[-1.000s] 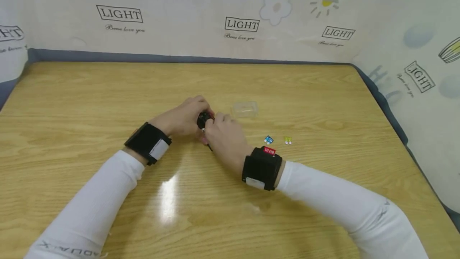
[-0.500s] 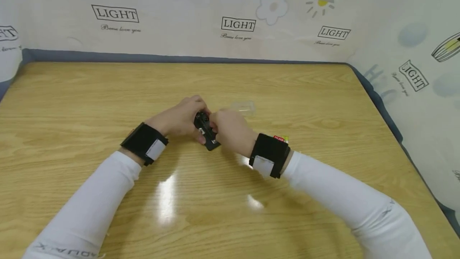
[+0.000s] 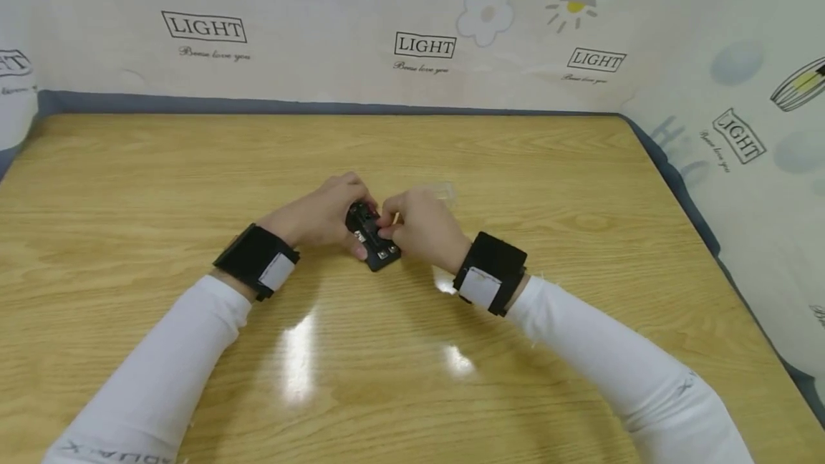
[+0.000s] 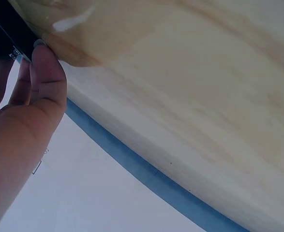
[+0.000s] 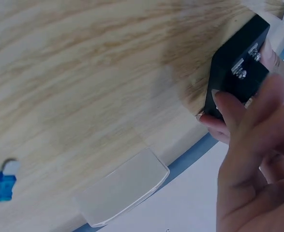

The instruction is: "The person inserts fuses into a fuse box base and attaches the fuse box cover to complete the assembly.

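Observation:
A black fuse block (image 3: pixel 380 253) with silvery metal terminals on top is held at a slant over the wooden table. My left hand (image 3: pixel 325 213) grips its left side between thumb and fingers; in the left wrist view those fingertips lie along the edge of the block (image 4: pixel 11 29). Over the right side reaches my right hand (image 3: pixel 428 228), with thumb and forefinger pinching a raised black part of the block (image 5: pixel 258 29) midway along it. What lies between these fingertips is partly hidden.
Behind the right hand a clear plastic cover (image 5: pixel 127 191) lies on the table (image 3: pixel 161 185). A blue blade fuse (image 5: pixel 0 187) with two metal prongs shows in the right wrist view. A patterned cloth wall (image 3: pixel 322 27) rises beyond the back edge.
My right hand has turned and drawn back to the right, uncovering more of the block's top. The small blue and yellow fuses have become hidden behind the right wrist. The left hand stays put.

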